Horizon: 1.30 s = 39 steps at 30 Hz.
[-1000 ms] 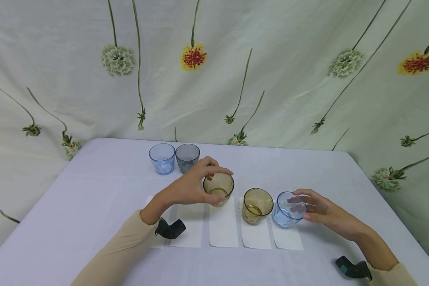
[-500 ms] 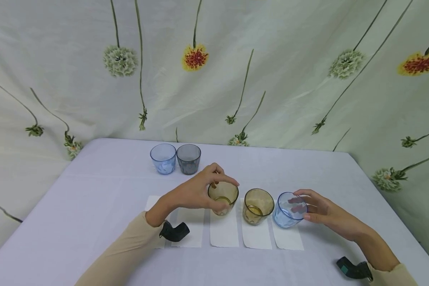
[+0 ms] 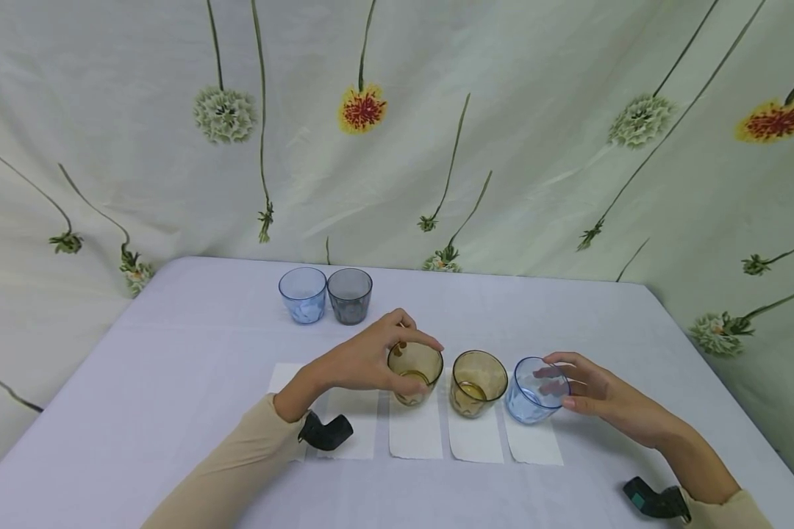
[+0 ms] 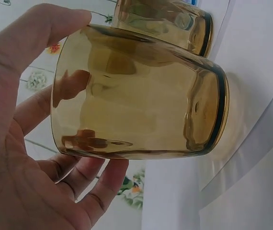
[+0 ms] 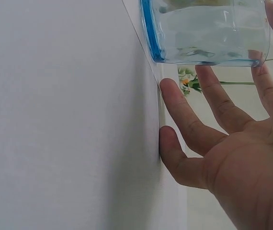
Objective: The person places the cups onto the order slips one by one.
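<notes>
Over the white-clothed table [image 3: 192,367], the left hand [image 3: 370,360] grips 1 amber tumbler [image 3: 415,358] at frame centre; the right hand [image 3: 602,397] holds 1 blue tumbler [image 3: 529,400] right of centre. Between stands another amber tumbler [image 3: 473,382]; a pale-blue tumbler [image 3: 303,297] and grey tumbler [image 3: 350,300] sit left of centre.

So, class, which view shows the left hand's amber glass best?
Left wrist: the amber glass appears large, side-on, rim to base. Head shows it from above, partly covered by the left hand; right wrist doesn't clearly show it.

Three glasses [image 3: 478,383] in a row, glass pair [image 3: 350,301] behind — left
</notes>
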Motion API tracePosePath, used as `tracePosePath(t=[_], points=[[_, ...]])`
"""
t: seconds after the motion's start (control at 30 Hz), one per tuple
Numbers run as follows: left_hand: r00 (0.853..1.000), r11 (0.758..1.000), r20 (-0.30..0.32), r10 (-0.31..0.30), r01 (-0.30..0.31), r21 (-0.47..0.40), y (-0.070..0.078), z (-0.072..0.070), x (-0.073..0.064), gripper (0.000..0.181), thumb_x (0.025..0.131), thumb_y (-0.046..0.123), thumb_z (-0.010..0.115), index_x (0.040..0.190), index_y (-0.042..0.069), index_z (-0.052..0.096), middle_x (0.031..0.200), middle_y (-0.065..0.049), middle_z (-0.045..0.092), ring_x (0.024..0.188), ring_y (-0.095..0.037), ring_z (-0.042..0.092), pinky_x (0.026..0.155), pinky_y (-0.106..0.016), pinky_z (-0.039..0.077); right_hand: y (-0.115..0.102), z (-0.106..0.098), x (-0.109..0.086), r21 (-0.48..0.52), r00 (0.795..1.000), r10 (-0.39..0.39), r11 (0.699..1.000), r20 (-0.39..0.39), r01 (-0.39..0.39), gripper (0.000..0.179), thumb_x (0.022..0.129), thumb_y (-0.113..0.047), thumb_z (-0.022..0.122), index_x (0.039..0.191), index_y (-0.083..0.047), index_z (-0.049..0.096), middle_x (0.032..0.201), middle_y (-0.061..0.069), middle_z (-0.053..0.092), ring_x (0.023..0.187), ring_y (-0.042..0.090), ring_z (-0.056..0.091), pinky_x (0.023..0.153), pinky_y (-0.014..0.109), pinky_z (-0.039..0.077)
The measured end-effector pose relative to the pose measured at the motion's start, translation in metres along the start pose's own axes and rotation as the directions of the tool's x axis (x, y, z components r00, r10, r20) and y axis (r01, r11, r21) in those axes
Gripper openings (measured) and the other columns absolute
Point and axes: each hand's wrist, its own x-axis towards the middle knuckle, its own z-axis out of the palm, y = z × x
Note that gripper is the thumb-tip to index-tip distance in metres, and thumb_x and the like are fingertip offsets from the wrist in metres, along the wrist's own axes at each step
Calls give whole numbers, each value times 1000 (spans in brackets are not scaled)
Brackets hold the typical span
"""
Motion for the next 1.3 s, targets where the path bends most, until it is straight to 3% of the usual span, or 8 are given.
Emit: tracePosePath(t=[0.37, 0.83, 1.3], points=[[1000, 1000, 23, -13, 13, 1, 0, 3, 1, 53, 79, 33, 85, 129, 33, 67, 118, -4, 48, 108, -18, 51, 94, -34, 47, 1, -1, 0, -8, 1000, -1, 1000, -1, 1, 54, 102, -10, 55, 151, -13, 33, 153, 23, 38, 125, -6, 51, 94, 24, 51], [999, 1000, 42, -5, 4, 11, -2, 4, 2, 59, 79, 36, 84, 133, 28, 64, 117, -4, 48, 99, -22, 51, 87, -32, 46, 1, -1, 0, -8, 1000, 0, 1000, -7, 0, 54, 102, -10, 55, 152, -13, 33, 152, 22, 40, 125, -6, 52, 94, 25, 51], [998, 1000, 68, -3, 4, -16, 0, 3, 1, 58, 80, 35, 84, 133, 29, 63, 119, -5, 48, 103, -23, 49, 88, -36, 47, 1, -1, 0, -8, 1000, 15, 1000, -6, -15, 54, 102, -12, 55, 151, -15, 33, 153, 22, 40, 124, -6, 51, 94, 25, 50]])
